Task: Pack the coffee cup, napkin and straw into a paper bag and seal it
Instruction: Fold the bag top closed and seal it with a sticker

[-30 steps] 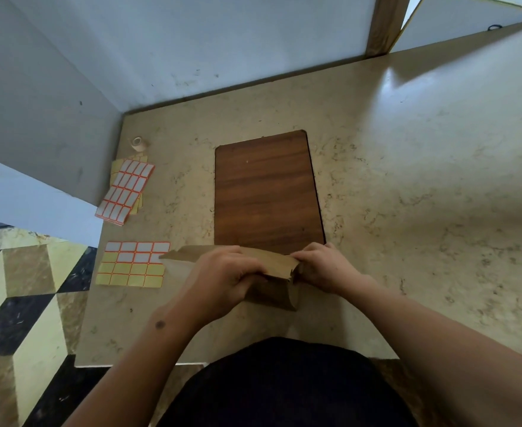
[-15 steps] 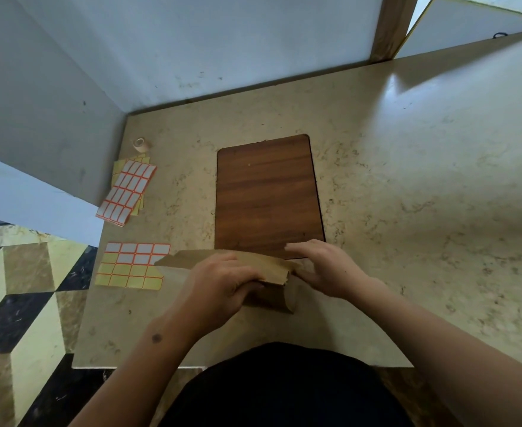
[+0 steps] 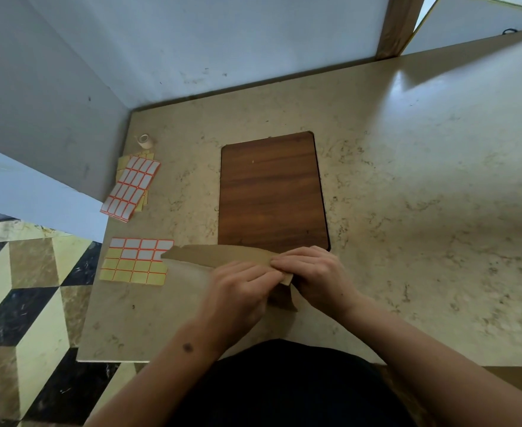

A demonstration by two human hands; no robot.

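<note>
While both hands fold the top, paper bag [image 3: 222,257] sits at the table's [image 3: 407,180] near edge.
Left hand [image 3: 238,291] and right hand [image 3: 315,272], fingers curled, pinch the flap. Thin, light, creases easily; I'd grip along the fold, near its ends.

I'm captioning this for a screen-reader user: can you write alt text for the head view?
Both hands, left hand and right hand, pinch the folded top of a brown paper bag at the near edge of a marble table. Sticker sheets lie left, a wooden board behind.
</note>
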